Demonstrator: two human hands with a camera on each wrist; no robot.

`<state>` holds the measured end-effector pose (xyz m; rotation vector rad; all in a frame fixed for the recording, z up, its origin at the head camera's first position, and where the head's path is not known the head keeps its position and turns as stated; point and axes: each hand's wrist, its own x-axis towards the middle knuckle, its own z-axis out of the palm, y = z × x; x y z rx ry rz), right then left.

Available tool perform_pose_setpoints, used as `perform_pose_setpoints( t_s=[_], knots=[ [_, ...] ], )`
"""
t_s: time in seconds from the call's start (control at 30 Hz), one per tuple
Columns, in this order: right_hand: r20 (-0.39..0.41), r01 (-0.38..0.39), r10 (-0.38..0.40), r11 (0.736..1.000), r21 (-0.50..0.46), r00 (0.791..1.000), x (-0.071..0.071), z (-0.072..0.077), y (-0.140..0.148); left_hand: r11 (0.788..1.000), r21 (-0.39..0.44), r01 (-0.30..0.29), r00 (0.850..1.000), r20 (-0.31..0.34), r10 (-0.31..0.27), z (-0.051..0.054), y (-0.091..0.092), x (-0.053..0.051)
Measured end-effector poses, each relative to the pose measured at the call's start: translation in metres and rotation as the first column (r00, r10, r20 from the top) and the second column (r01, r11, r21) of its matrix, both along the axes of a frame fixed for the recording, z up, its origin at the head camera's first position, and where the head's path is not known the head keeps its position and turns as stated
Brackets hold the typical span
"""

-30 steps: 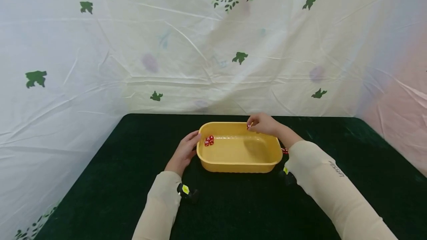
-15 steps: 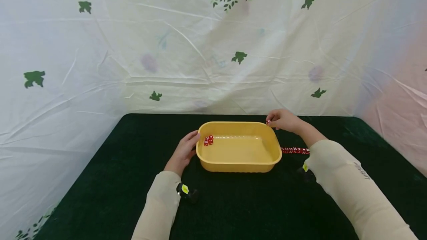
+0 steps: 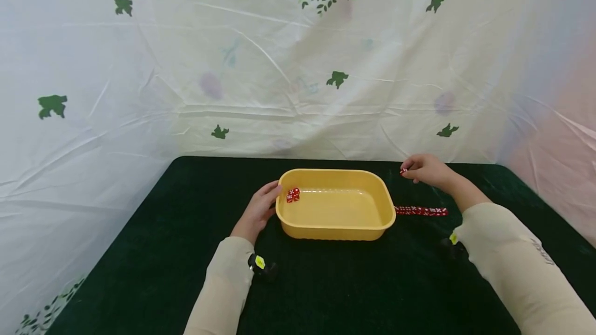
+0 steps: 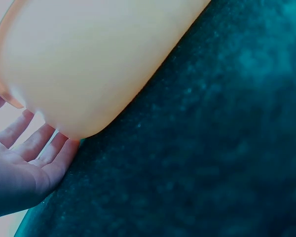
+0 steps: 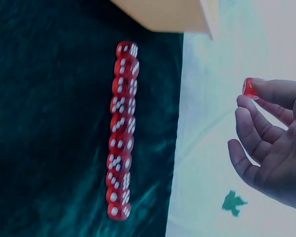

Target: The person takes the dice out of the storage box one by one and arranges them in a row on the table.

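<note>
There were two hands, the left hand (image 3: 257, 208) at nine o'clock of one yellow basin (image 3: 336, 233) and the right hand (image 3: 427, 171) at two o'clock, over one surface (image 3: 139, 273). Ten red dice (image 5: 121, 143) formed a row at the basin's three o'clock, and one die (image 5: 249, 89) was in the right hand. Inside, toward nine o'clock, the clustered dice (image 3: 293, 195) numbered more than one, too small to count exactly.

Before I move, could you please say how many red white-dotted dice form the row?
10 red dice, in one line on the dark green cloth, running right from the yellow oblong tub; none appears hidden.
</note>
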<state>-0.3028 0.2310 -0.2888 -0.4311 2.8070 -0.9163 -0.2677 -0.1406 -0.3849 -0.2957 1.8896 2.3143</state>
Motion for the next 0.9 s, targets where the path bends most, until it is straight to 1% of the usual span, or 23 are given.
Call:
perform_pose_setpoints(
  t_s=[0.33, 0.53, 0.73, 0.9],
  knots=[
    [0.011, 0.074, -0.074, 0.997, 0.012, 0.997, 0.011, -0.012, 0.036, 1.0, 0.011, 0.012, 1.0, -0.011, -0.012, 0.002, 0.0, 0.003],
    [0.029, 0.089, -0.089, 0.996, 0.009, 0.996, 0.017, -0.021, 0.055, 1.0, 0.011, 0.01, 1.0, -0.01, -0.01, 0.002, 0.001, 0.003],
    [0.068, 0.103, -0.102, 0.995, -0.011, 0.992, 0.023, -0.03, 0.065, 1.0, 0.014, 0.012, 1.0, -0.003, -0.012, 0.002, 0.001, 0.003],
    [0.065, 0.106, -0.103, 0.993, -0.042, 0.993, 0.028, -0.037, 0.073, 1.0, 0.006, 0.007, 1.0, -0.011, -0.007, 0.002, 0.001, 0.003]
  ],
)
